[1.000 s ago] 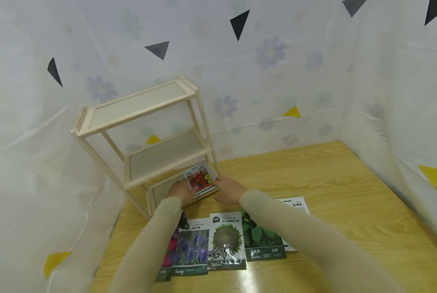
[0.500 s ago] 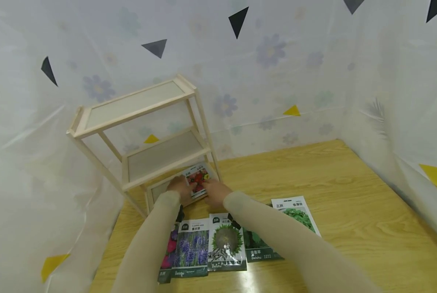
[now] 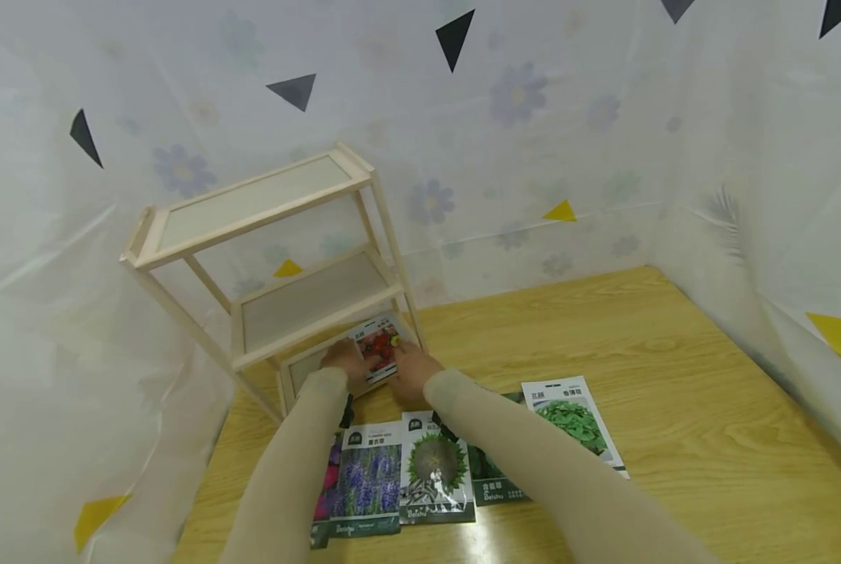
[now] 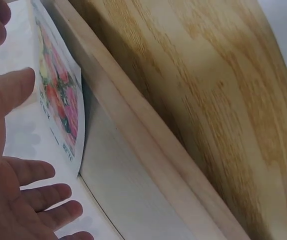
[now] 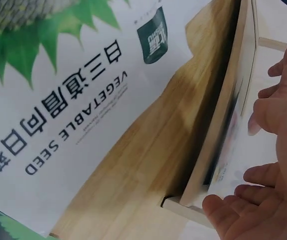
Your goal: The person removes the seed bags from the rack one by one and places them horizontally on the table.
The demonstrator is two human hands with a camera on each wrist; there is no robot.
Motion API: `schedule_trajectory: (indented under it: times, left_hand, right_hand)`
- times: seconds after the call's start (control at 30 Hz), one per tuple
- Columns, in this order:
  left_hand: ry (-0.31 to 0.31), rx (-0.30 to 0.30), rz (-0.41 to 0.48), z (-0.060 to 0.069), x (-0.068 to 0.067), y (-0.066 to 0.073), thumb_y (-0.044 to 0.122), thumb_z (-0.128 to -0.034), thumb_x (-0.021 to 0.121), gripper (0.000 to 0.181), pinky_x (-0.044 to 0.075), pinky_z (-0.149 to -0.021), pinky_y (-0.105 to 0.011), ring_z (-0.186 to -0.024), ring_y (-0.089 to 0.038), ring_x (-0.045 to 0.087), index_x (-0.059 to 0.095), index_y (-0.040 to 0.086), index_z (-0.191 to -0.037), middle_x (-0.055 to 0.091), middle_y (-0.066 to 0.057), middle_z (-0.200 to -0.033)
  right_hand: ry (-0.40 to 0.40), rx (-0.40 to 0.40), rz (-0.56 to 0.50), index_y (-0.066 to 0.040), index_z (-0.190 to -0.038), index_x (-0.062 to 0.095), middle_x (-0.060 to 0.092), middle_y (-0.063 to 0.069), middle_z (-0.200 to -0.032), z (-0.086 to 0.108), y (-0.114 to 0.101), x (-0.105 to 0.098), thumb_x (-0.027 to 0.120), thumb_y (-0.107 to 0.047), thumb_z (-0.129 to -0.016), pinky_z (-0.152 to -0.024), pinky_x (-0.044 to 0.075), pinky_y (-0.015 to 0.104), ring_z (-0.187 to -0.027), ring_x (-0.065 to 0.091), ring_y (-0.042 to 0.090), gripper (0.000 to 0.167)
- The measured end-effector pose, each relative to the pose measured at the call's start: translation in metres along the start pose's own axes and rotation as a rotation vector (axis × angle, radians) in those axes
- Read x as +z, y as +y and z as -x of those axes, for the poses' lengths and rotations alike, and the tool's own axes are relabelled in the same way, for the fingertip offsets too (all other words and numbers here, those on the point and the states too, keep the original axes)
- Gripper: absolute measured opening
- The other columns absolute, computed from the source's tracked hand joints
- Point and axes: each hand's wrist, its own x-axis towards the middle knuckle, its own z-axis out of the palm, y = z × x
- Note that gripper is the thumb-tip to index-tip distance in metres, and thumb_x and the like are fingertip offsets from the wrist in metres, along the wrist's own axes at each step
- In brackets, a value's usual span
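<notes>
A seed packet with red and yellow flowers (image 3: 378, 342) lies on the bottom tier of a wooden shelf rack (image 3: 311, 312). My left hand (image 3: 348, 363) is over that tier at the packet's left side. In the left wrist view its fingers are spread and its thumb points at the flower packet (image 4: 58, 85), whose edge lifts off the board. My right hand (image 3: 413, 370) is at the packet's right side. The right wrist view shows its fingers loosely bent, palm toward the tier, with nothing gripped. Whether its fingertips touch the packet is hard to tell.
Several seed packets lie in a row on the table (image 3: 674, 352): lavender (image 3: 367, 478), sunflower (image 3: 437, 470), a dark green one (image 3: 494, 482) and mint (image 3: 572, 423). A pink-flowered packet (image 3: 326, 489) is partly under the left sleeve. Patterned sheeting (image 3: 568, 141) surrounds the table.
My right hand has moved left from the packet's right edge to its lower right part, uncovering more of the mint packet. The flower packet has shifted slightly left; my left hand stays beside it.
</notes>
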Motion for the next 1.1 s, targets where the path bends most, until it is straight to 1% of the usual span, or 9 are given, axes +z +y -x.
schedule_trajectory:
  times: [0.07,0.17,0.27,0.37,0.53,0.63,0.8,0.97,1.1]
  left_hand:
    - [0.01,0.01,0.004,-0.001,0.003,-0.001,0.062,-0.0858,0.058,0.084,0.054,-0.081,-0.049,-0.108,-0.04,0.058,0.05,-0.008,-0.132,0.053,-0.027,-0.13]
    - [0.011,0.026,-0.014,0.0,0.007,-0.002,0.066,-0.0829,0.057,0.096,0.046,-0.094,-0.053,-0.124,-0.044,0.046,0.039,-0.007,-0.142,0.039,-0.028,-0.143]
    - [-0.009,0.046,-0.013,0.002,0.008,-0.002,0.067,-0.0815,0.058,0.098,0.037,-0.102,-0.057,-0.133,-0.046,0.033,0.034,-0.003,-0.146,0.029,-0.028,-0.15]
    - [-0.031,0.054,0.007,0.006,0.007,-0.001,0.064,-0.0804,0.061,0.096,0.033,-0.103,-0.061,-0.135,-0.046,0.029,0.035,0.0,-0.147,0.026,-0.028,-0.151]
    - [-0.055,0.052,-0.012,0.011,0.005,-0.001,0.067,-0.078,0.063,0.1,0.035,-0.101,-0.061,-0.134,-0.045,0.032,0.036,0.0,-0.146,0.026,-0.026,-0.152]
    - [-0.058,0.058,-0.04,0.011,0.008,-0.002,0.072,-0.078,0.059,0.1,0.039,-0.098,-0.06,-0.13,-0.045,0.038,0.039,0.0,-0.145,0.032,-0.026,-0.149]
    - [-0.066,0.069,-0.067,0.008,0.013,-0.004,0.075,-0.0807,0.052,0.097,0.042,-0.094,-0.06,-0.122,-0.043,0.047,0.048,-0.004,-0.138,0.045,-0.027,-0.139]
    - [-0.057,0.071,-0.055,0.01,0.014,-0.004,0.071,-0.082,0.054,0.089,0.044,-0.091,-0.059,-0.115,-0.042,0.052,0.057,-0.005,-0.128,0.051,-0.026,-0.133]
    - [-0.04,0.057,-0.045,0.017,0.01,0.0,0.065,-0.0847,0.056,0.086,0.046,-0.09,-0.057,-0.113,-0.043,0.053,0.054,-0.009,-0.129,0.051,-0.029,-0.13]
  right_hand:
    - [-0.01,0.028,-0.017,0.006,-0.146,0.029,0.027,0.021,-0.152,0.0,0.0,0.001,0.053,-0.036,-0.099,-0.112,0.029,0.035,-0.141,0.026,0.03,0.068]
    - [-0.01,0.05,-0.033,0.008,-0.147,0.026,0.024,0.023,-0.153,0.001,0.001,0.003,0.053,-0.038,-0.099,-0.112,0.03,0.035,-0.141,0.025,0.031,0.072]
    - [-0.011,0.051,-0.035,0.008,-0.147,0.026,0.023,0.024,-0.153,-0.001,0.002,0.006,0.052,-0.04,-0.099,-0.112,0.028,0.036,-0.141,0.025,0.032,0.073]
    - [-0.021,0.057,-0.034,0.007,-0.147,0.027,0.024,0.023,-0.153,-0.004,0.003,0.008,0.051,-0.042,-0.099,-0.113,0.028,0.037,-0.141,0.026,0.032,0.073]
    - [-0.037,0.071,-0.023,0.007,-0.146,0.03,0.028,0.022,-0.152,-0.008,0.006,0.013,0.05,-0.043,-0.099,-0.112,0.029,0.037,-0.14,0.028,0.032,0.072]
    - [-0.057,0.076,-0.03,0.007,-0.145,0.033,0.03,0.022,-0.151,-0.009,0.008,0.015,0.049,-0.043,-0.099,-0.112,0.03,0.038,-0.139,0.029,0.032,0.07]
    - [-0.119,0.099,-0.029,0.0,-0.144,0.04,0.029,0.018,-0.153,-0.009,0.01,0.017,0.047,-0.045,-0.1,-0.112,0.03,0.039,-0.141,0.026,0.03,0.063]
    - [-0.161,0.104,-0.02,-0.005,-0.147,0.037,0.025,0.016,-0.155,-0.004,0.006,0.011,0.048,-0.043,-0.1,-0.114,0.026,0.04,-0.143,0.021,0.03,0.062]
    - [-0.157,0.105,-0.039,-0.005,-0.146,0.039,0.027,0.016,-0.154,0.001,0.001,0.005,0.05,-0.041,-0.099,-0.114,0.025,0.04,-0.143,0.021,0.031,0.06]
